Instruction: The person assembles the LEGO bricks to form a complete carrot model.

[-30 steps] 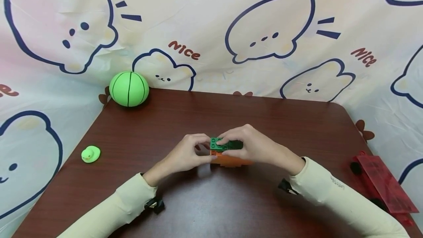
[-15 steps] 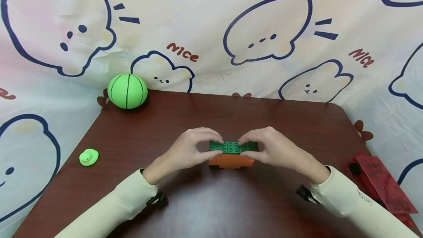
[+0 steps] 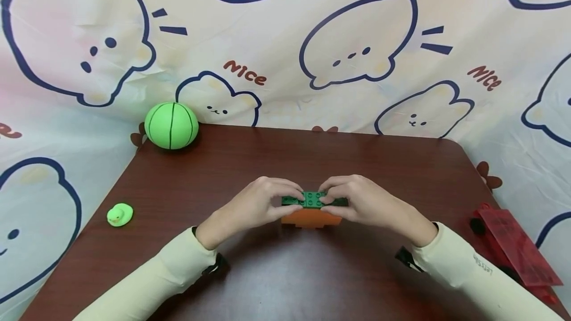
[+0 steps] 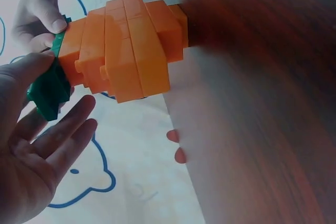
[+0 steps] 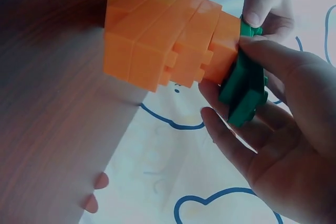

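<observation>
On the table in front of me stands a stack of orange building bricks (image 3: pixel 311 218), wider in its middle layers and stepped inward above and below. Green building bricks (image 3: pixel 314 199) lie across its top and overhang both ends. My left hand (image 3: pixel 252 204) holds the left part of the green bricks, thumb at the near side and fingers at the far side. The right part is held the same way by my right hand (image 3: pixel 374 207). In the left wrist view a green brick (image 4: pixel 50 90) sits against the orange stack (image 4: pixel 123 51), partly covered by the thumb.
A green ball (image 3: pixel 171 126) with black lines stands at the back left corner of the table (image 3: pixel 267 155). A small green rubber duck (image 3: pixel 120 215) lies near the left edge. At the right edge is a red toy vehicle (image 3: pixel 517 246). Patterned cloth (image 3: pixel 285 38) hangs behind.
My right hand has moved right, from the middle of the green bricks to their right part. The left hand has come in from the left end onto the top bricks.
</observation>
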`<state>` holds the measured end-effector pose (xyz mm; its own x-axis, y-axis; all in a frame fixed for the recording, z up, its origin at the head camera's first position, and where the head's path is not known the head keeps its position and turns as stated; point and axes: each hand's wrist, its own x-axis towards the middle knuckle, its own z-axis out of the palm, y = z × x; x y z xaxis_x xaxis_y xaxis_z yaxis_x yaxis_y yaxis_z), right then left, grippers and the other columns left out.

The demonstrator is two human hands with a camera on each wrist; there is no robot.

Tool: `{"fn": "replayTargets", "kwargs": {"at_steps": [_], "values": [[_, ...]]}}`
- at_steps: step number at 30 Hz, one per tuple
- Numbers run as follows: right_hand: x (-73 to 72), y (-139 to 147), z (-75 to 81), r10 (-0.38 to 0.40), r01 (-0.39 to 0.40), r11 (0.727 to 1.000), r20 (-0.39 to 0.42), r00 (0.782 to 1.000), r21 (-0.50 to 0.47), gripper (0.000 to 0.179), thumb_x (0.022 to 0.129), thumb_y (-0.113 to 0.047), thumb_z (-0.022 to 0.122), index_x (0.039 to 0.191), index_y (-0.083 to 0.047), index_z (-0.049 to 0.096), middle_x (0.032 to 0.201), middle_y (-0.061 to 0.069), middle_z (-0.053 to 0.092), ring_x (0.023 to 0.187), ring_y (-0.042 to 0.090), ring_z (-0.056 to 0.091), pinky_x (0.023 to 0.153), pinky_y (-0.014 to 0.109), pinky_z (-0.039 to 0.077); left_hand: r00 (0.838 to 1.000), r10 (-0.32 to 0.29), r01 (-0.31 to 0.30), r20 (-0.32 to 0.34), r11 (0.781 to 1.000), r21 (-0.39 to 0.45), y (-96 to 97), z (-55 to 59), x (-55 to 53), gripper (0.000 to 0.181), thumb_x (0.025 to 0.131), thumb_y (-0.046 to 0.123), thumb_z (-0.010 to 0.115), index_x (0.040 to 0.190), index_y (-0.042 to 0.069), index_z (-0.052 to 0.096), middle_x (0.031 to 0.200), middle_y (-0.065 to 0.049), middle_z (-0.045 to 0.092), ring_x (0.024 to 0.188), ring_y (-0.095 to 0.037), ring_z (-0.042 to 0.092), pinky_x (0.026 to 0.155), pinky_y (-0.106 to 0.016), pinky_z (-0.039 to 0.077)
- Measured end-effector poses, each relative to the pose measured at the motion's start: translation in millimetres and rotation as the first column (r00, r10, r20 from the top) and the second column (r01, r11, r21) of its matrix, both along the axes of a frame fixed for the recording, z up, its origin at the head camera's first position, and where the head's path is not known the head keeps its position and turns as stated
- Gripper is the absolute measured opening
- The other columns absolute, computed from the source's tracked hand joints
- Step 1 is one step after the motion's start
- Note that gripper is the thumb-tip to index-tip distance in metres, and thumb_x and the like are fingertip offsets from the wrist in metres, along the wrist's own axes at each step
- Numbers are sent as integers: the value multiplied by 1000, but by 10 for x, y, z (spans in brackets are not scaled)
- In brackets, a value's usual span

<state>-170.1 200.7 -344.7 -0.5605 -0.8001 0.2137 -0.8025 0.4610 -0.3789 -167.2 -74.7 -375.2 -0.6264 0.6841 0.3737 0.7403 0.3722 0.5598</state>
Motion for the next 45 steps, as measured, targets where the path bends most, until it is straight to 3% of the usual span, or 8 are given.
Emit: {"fn": "replayTargets", "kwargs": {"at_steps": [9, 16, 28, 34, 36, 39, 42, 45], "values": [[25, -15, 37, -28, 28, 997, -11, 1000, 75, 6, 89, -20, 80, 95, -19, 79, 108, -5, 72, 81, 3, 64, 71, 18, 56, 999, -44, 44, 14, 998, 34, 7, -54, 14, 17, 91, 16, 80, 108, 14, 79, 114, -1, 76, 98, -8, 72, 81, -17, 58], [16, -25, 45, -27, 30, 997, -46, 999, 69, 3, 88, -21, 80, 89, -21, 78, 102, -10, 72, 77, 1, 62, 66, 17, 53, 999, -49, 49, -7, 999, 24, 13, -35, 13, 17, 91, 18, 80, 107, 14, 79, 114, -1, 77, 97, -8, 73, 81, -17, 58], [3, 2, 18, -41, 41, 997, 0, 999, 58, 5, 89, -23, 80, 93, -21, 78, 100, -10, 72, 79, 0, 63, 70, 19, 55, 999, -53, 53, 3, 998, 41, 27, -56, -17, 17, 89, 16, 81, 106, 13, 79, 112, -2, 77, 96, -8, 73, 79, -15, 58], [-18, 75, 37, -30, 24, 997, 75, 997, 79, 17, 91, -26, 81, 107, -24, 75, 111, -9, 70, 88, 5, 63, 76, 24, 58, 999, -24, 24, -27, 999, 25, 29, -74, -28, 20, 91, 19, 80, 109, 18, 72, 109, 6, 73, 84, -4, 62, 69, -20, 56], [-17, 141, 51, -26, 17, 997, 124, 992, 70, 28, 91, -31, 81, 117, -26, 73, 126, -6, 68, 103, 9, 66, 86, 31, 59, 1000, 0, 0, 6, 1000, 29, 6, -90, -44, 31, 91, 26, 81, 118, 20, 67, 114, 7, 70, 89, -4, 63, 74, -25, 57], [-18, 275, 33, -55, 52, 998, 212, 976, 22, 53, 89, -40, 81, 137, -28, 62, 145, -3, 59, 128, 17, 61, 103, 44, 55, 990, 33, -41, 140, 998, 54, -69, -121, -83, 51, 88, 35, 83, 132, 22, 59, 124, 4, 68, 104, -8, 66, 87, -33, 59], [-25, 406, -88, -117, 131, 991, 299, 947, -27, 72, 87, -44, 82, 149, -27, 49, 150, -2, 56, 138, 23, 55, 110, 53, 48, 951, 59, -67, 303, 998, 16, -166, -179, -98, 62, 87, 40, 83, 140, 24, 55, 132, 2, 66, 113, -15, 68, 94, -38, 58], [-22, 480, -322, -168, 191, 981, 338, 926, -35, 71, 87, -45, 81, 148, -26, 50, 144, -5, 62, 135, 19, 58, 110, 51, 49, 918, 58, -36, 392, 997, -63, -221, -299, -76, 56, 89, 40, 81, 138, 24, 59, 129, 5, 69, 113, -17, 69, 95, -39, 58]]}}
